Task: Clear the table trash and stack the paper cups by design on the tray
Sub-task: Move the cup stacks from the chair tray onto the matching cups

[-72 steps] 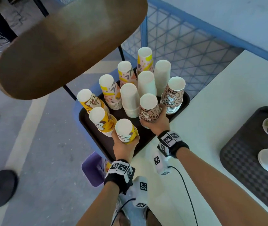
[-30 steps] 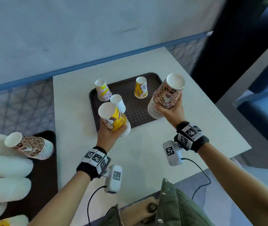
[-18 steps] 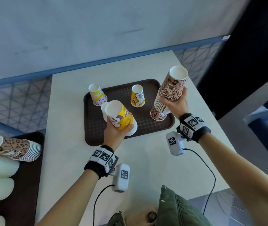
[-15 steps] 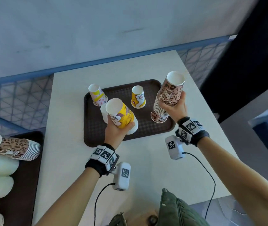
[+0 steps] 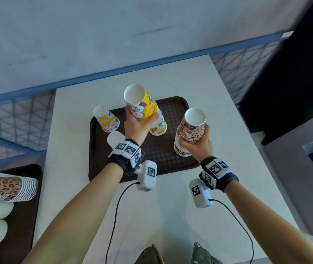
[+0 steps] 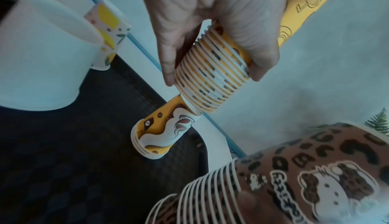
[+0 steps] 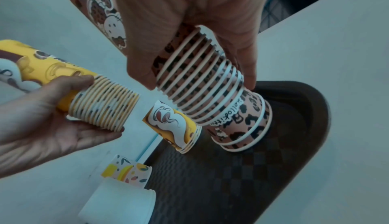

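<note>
Worktop (image 5: pixel 170 216) carries the tray (image 5: pixel 170 164). Right hand (image 5: pixel 199 143) grips the leopard stack (image 5: pixel 191 128), landing it on matching cups. Left hand (image 5: pixel 136 126) holds the yellow stack (image 5: pixel 144 105) above the yellow cups (image 5: pixel 159 126); lowering squarely seems next.

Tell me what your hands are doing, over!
Left hand grips yellow stack, held above the yellow cups on tray. Right hand grips leopard stack, seated on the tray's leopard cups. Nothing blocking.
</note>
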The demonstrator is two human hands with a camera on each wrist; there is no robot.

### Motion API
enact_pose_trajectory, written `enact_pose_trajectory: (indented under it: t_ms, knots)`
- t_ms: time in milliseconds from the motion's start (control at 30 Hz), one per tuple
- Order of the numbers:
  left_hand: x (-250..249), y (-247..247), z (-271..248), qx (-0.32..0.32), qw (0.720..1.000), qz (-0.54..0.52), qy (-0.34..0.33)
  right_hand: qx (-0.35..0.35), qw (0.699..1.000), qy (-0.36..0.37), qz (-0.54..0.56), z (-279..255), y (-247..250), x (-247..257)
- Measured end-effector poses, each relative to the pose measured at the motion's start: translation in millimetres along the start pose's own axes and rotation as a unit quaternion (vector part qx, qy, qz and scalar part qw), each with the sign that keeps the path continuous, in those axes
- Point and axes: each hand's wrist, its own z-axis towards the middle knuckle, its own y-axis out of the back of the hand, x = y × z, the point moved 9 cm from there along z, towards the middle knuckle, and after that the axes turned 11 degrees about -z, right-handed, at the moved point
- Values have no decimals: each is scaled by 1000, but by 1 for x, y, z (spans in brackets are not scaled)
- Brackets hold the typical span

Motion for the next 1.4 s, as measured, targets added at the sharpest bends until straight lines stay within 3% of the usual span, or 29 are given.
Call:
enact_pose_trajectory:
  t_ms: [333, 467, 567, 667, 767, 933, 1167, 1400]
  knots:
    - [22, -24, 24, -3, 996, 57, 68, 63, 997, -37, -19, 3, -16, -32]
    - [44, -21, 16, 35, 990, 74, 119, 14, 998, -53, -31, -12, 1, -48]
    - [47, -7, 4, 44, 989, 83, 114, -29, 995, -88, -48, -30, 9, -62]
    - [47, 12, -16, 53, 988, 93, 108, 47, 984, -141, -94, -45, -14, -81]
    - [39, 39, -41, 76, 988, 98, 89, 134, 977, -103, -133, -60, -51, -65]
    - [25, 125, -89, 34, 991, 125, 32, 209, 968, 44, -132, -89, -121, 26]
    - [24, 301, -161, -128, 982, 138, 9, 317, 922, 190, -111, -163, -251, 159]
    - [36, 446, -244, -292, 937, 194, 2, 328, 895, 268, -141, -237, -351, 243]
